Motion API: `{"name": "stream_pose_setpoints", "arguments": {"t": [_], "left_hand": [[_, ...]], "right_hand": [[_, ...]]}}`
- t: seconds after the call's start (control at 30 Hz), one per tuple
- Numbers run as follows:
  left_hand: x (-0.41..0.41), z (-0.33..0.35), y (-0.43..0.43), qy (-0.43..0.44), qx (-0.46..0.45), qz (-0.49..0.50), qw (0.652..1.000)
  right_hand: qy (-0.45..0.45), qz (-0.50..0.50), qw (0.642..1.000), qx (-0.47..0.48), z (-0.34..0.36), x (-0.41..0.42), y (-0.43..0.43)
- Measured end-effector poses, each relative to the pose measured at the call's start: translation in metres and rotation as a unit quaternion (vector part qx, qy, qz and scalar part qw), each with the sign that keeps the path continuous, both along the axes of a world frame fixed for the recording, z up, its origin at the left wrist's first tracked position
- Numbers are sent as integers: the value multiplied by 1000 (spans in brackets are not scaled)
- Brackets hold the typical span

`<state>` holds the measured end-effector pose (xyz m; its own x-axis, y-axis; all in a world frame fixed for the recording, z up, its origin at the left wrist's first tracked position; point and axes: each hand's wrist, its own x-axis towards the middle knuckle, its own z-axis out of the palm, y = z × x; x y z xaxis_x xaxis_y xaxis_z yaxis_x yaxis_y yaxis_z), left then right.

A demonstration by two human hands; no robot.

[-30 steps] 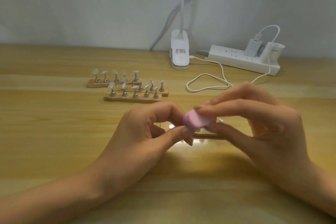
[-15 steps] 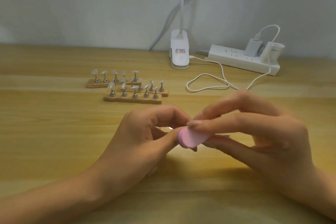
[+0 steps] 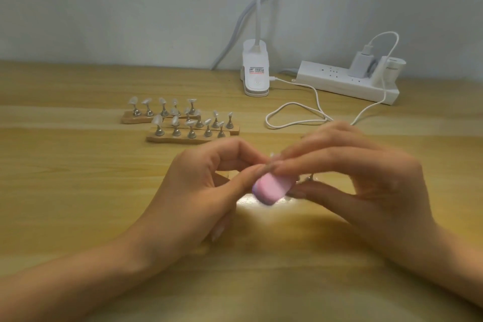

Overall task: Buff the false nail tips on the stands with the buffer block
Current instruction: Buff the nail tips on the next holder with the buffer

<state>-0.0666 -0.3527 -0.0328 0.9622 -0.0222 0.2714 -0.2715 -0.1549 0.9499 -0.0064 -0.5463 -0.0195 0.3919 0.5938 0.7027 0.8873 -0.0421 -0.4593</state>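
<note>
Likely mid-buffing, near centre. Right hand [image 3: 366, 185] grip pinching buffer block [image 3: 271, 188]; left hand [image 3: 203, 191] grip curled against it, contents hidden, cannot tell. Next: light strokes, then stands [image 3: 190, 134] far left.

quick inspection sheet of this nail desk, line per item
surface: wooden table, glare patch under the hands.
job's things: pink buffer block between the hands; three wooden stands of nail tips behind, apart from the hands.
clutter: nothing seen.
hands: right hand pinches the buffer block; left hand curled beside it, what it pinches is hidden.
cables: white cable looped on the table near the charger; grey cable up the wall.
surroundings: clip lamp, power strip, pale wall.
</note>
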Motion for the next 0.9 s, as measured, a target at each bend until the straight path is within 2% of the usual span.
{"name": "stream_pose_setpoints", "arguments": {"t": [0.1,0.27,0.6,0.9], "left_hand": [[1,-1,1,-7,3,-6,1000],[-2,-2,1,-15,-3,-41,999],[-3,1,-1,-21,13,-46,999],[-1,1,0,-12,2,-45,999]], "right_hand": [[-18,38,999,-3,1,-4,-2],[9,-36,999,39,1,9,-9],[6,-4,1000,-17,-2,9,-6],[16,-25,999,13,-2,11,-6]]}}
